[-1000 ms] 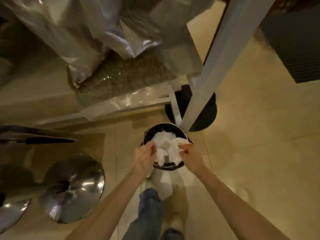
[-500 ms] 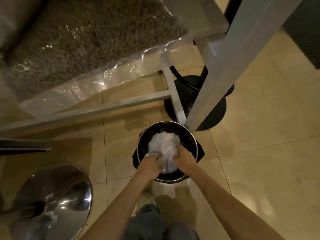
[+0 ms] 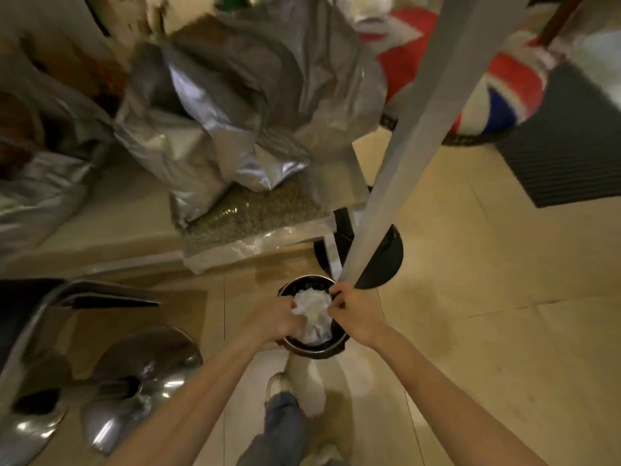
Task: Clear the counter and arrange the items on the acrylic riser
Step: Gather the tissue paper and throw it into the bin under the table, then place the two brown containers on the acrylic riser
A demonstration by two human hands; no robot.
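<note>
A small round metal bin (image 3: 322,348) with a dark liner stands on the tiled floor at my feet. Crumpled white paper (image 3: 314,314) fills its mouth. My left hand (image 3: 277,319) grips the paper's left side with closed fingers. On the right side my right hand (image 3: 353,314) pinches the paper over the bin's rim. Neither the counter nor the acrylic riser is in view.
A white table leg (image 3: 396,183) slants down just behind the bin. A low shelf (image 3: 111,227) carries silver foil bags (image 3: 208,105) and a clear bag of green beans (image 3: 248,213). Chrome stool bases (image 3: 141,381) stand at the left, a black stand base (image 3: 383,260) at the right.
The camera rose and pulled back, bringing the foil bags and a flag-patterned seat into view. Both hands stay on the white paper at the bin, now spread a little wider.
</note>
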